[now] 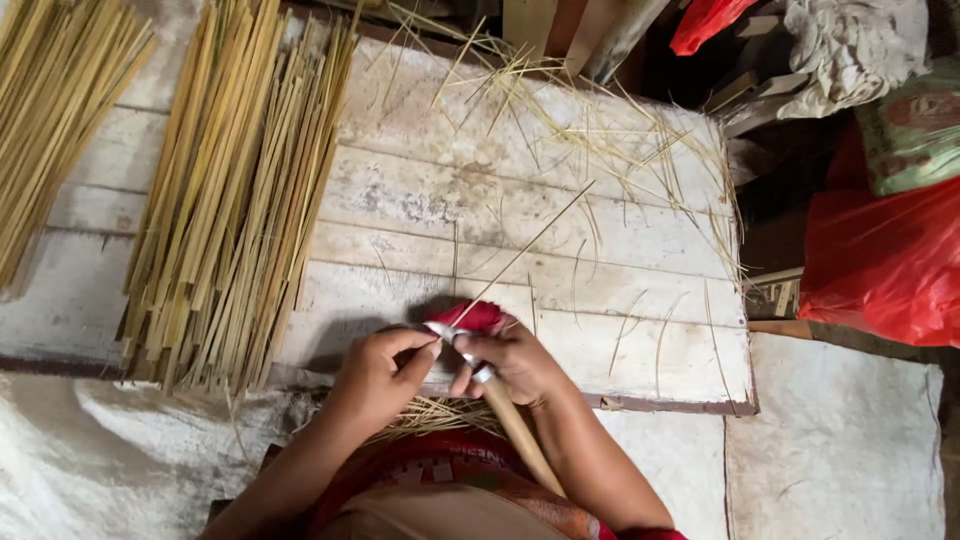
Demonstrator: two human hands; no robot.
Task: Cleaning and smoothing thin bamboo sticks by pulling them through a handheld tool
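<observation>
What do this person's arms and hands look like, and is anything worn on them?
Both forearms are bare, with no sleeves, gloves, watch or bracelets in view. The left hand and right hand are bare too. No rings show, though several fingers are hidden.

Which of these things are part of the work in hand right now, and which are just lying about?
In use:
- left hand pinching the thin bamboo sliver
- right hand gripping the wooden-handled knife
- red cloth under the blade

Lying about:
- bamboo strip bundles
- loose shavings on the wooden board
- red plastic bag
- crumpled grey cloth
</observation>
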